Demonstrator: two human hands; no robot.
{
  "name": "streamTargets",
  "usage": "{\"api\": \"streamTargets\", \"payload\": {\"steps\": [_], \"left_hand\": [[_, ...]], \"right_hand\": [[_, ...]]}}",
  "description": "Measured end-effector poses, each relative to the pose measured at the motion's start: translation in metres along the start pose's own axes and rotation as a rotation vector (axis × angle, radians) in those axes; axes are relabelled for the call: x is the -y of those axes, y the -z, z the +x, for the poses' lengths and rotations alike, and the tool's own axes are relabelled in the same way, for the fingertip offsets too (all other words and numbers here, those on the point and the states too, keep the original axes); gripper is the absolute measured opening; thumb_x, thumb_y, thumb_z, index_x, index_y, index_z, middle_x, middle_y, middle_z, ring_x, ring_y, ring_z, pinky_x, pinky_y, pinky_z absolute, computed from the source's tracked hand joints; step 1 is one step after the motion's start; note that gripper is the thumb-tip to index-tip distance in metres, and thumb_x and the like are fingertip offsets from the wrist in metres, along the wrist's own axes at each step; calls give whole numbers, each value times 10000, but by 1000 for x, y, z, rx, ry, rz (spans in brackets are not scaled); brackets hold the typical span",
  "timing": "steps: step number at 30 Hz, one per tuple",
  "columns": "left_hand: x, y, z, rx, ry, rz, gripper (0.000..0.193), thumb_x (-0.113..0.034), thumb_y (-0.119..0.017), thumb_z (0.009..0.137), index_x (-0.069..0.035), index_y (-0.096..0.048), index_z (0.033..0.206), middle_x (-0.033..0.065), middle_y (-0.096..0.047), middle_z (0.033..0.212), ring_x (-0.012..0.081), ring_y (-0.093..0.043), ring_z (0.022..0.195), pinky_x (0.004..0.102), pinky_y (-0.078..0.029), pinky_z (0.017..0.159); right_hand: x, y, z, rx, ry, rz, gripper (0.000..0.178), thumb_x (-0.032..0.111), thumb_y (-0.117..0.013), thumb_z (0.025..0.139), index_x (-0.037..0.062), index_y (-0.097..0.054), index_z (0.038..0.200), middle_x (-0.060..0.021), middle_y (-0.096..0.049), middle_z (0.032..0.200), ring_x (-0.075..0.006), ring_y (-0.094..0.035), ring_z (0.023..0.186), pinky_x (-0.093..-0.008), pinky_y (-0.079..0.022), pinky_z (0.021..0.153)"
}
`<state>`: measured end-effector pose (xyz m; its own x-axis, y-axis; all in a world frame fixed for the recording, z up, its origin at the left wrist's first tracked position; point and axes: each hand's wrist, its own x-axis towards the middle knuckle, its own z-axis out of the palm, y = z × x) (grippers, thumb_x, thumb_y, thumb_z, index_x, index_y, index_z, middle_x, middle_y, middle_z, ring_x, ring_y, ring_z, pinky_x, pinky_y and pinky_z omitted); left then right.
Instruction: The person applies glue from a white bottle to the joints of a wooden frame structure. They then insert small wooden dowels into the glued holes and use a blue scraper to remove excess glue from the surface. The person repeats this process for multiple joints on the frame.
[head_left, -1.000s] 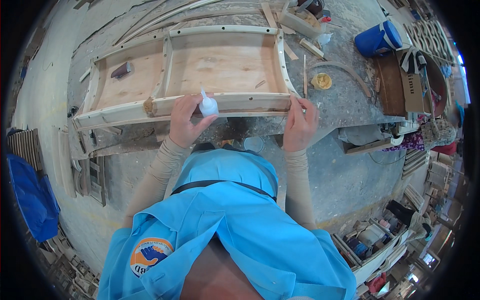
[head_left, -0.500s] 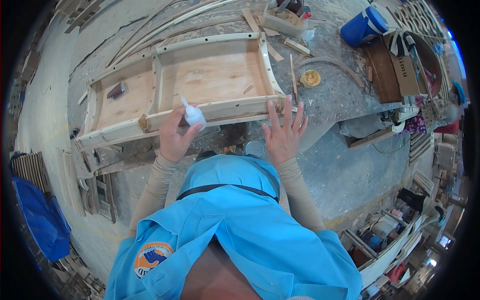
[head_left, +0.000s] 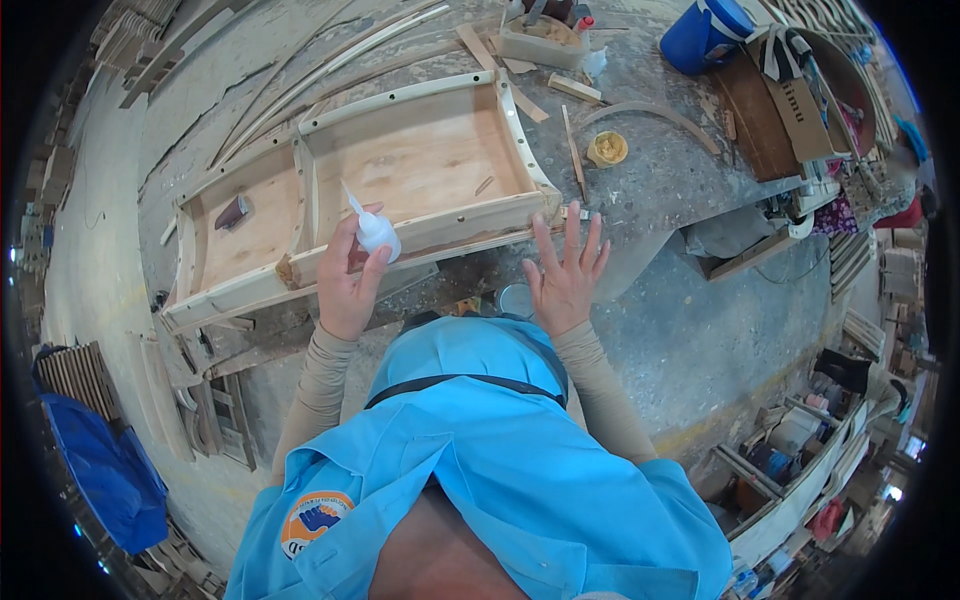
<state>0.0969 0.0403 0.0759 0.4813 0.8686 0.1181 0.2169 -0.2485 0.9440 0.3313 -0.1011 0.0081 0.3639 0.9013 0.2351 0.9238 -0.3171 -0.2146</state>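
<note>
A small white squeeze bottle (head_left: 378,234) with a long thin nozzle is gripped in my left hand (head_left: 346,290), its tip pointing away and up to the left. The bottle is over the near rail of a wooden frame (head_left: 400,180) with plywood panels and a crossbar. My right hand (head_left: 566,275) has its fingers spread and holds nothing. Its fingertips are by the frame's near right corner; whether they touch it I cannot tell. A dark reddish-brown roll (head_left: 232,212) lies in the frame's left section, and a small wood sliver (head_left: 485,186) in the right one.
Right of the frame are a tub of yellowish paste (head_left: 607,149), a curved wooden strip (head_left: 665,112) and a thin stick (head_left: 574,152). Farther back stand a blue bucket (head_left: 700,38) and a cardboard box (head_left: 800,115). Long strips (head_left: 330,85) lie behind the frame.
My left hand still holds the squeeze bottle, which has shifted slightly left relative to my body. The view has turned a little. My right hand stays spread near the frame's corner.
</note>
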Motion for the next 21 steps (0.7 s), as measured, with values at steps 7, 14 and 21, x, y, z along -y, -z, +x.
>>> {"api": "streamTargets", "payload": {"steps": [7,14,21], "left_hand": [[4,-1,4,6,19,-75,429,-88,-606,905,-10,-464,1303,86,-568,1195,143,-579,1015,280,-496,859],[-5,-3,12,6,125,-166,494,-142,-614,903,-66,-396,1339,92,-609,1134,122,-569,992,239,-488,745],[-9,-1,15,-22,182,-283,433,-76,-636,863,-63,-430,1244,64,-584,1075,126,-562,971,263,-474,821]], "right_hand": [[-9,0,24,-93,-126,108,575,428,-496,924,328,-336,1467,-101,-132,1583,-404,-69,1440,-625,-64,1110],[-8,2,10,-86,119,53,670,387,-571,882,270,-306,1486,-98,-129,1583,-406,-69,1439,-624,-80,1107],[-11,5,25,-154,-125,180,692,372,-608,856,318,-307,1478,-97,-130,1582,-395,-75,1442,-622,-74,1114]]}}
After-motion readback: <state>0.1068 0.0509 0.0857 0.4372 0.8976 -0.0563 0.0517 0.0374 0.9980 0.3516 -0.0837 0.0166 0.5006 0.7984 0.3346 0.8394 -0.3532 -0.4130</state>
